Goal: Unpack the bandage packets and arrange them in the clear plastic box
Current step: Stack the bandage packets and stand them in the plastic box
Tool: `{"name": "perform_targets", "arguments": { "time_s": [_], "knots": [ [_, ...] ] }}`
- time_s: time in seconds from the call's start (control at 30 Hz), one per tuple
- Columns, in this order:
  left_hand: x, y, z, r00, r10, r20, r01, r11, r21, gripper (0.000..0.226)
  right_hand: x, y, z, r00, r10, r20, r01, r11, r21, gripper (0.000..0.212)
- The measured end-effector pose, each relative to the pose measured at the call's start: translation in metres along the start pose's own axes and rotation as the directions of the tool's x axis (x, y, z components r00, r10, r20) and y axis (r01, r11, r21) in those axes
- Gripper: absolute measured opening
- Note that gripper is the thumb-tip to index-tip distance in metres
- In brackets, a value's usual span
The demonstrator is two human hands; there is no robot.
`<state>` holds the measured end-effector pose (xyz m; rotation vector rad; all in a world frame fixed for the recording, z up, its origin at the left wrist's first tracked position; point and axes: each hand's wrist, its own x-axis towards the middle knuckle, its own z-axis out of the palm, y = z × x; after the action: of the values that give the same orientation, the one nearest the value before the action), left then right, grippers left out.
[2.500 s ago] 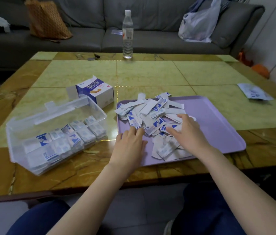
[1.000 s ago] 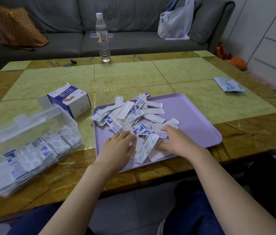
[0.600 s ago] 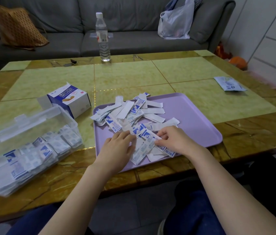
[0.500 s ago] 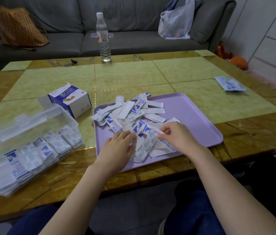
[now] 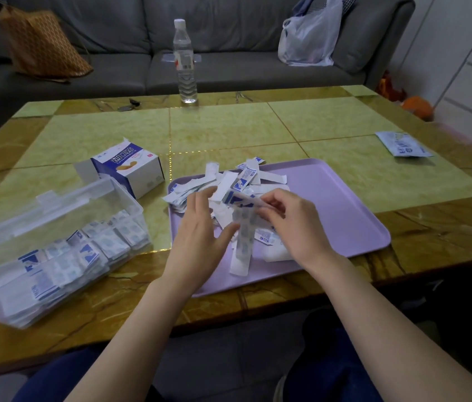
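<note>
Above the tray (image 5: 345, 204), the right hand (image 5: 293, 227) pinches a bandage strip (image 5: 242, 236) by its top end; the strip hangs down, blurred. The left hand (image 5: 200, 230) is beside it, fingers loose and spread, holding nothing. Loose packets (image 5: 229, 184) lie heaped on the tray's far left part. To the left, the box (image 5: 55, 233) holds rows of packets, with a carton (image 5: 130, 169) behind it. All sit on a green and brown stone table (image 5: 229, 126). A bottle (image 5: 184, 62) stands at its far edge, before a grey sofa (image 5: 229, 24).
</note>
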<state>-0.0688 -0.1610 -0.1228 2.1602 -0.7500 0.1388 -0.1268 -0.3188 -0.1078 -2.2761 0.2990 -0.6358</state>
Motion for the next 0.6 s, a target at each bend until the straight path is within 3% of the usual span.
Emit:
{"name": "perform_targets", "arguments": {
  "time_s": [0.07, 0.13, 0.23, 0.37, 0.43, 0.53, 0.6],
  "knots": [
    [0.0, 0.0, -0.001, 0.998, 0.066, -0.001, -0.066, 0.997, 0.027, 0.068, -0.001, -0.001, 0.008, 0.997, -0.053, 0.062, 0.054, 0.998, -0.022, 0.003],
    [-0.002, -0.001, -0.003, 0.995, 0.099, 0.032, -0.101, 0.991, 0.089, 0.058, -0.002, -0.002, 0.015, 0.986, -0.112, 0.122, 0.119, 0.992, -0.05, 0.005],
    [-0.002, -0.006, -0.007, 0.996, 0.05, 0.079, -0.062, 0.986, 0.155, 0.027, -0.005, -0.004, 0.024, 0.957, -0.185, 0.224, 0.211, 0.972, -0.099, 0.008],
    [-0.002, -0.013, -0.01, 0.989, -0.043, 0.141, 0.02, 0.987, 0.159, 0.021, -0.008, -0.006, 0.026, 0.935, -0.156, 0.319, 0.193, 0.977, -0.087, 0.009],
    [-0.003, -0.016, -0.009, 0.99, -0.056, 0.129, 0.035, 0.986, 0.166, 0.033, -0.009, -0.007, 0.026, 0.913, -0.095, 0.397, 0.15, 0.982, -0.11, 0.024],
    [-0.002, -0.022, -0.008, 0.993, -0.086, 0.083, 0.075, 0.989, 0.128, 0.024, -0.013, -0.009, 0.026, 0.873, -0.031, 0.487, 0.172, 0.953, -0.248, 0.058],
    [-0.002, -0.024, -0.007, 0.994, -0.085, 0.071, 0.078, 0.992, 0.097, 0.019, -0.013, -0.012, 0.026, 0.878, -0.038, 0.476, 0.201, 0.934, -0.296, 0.062]
  ]
}}
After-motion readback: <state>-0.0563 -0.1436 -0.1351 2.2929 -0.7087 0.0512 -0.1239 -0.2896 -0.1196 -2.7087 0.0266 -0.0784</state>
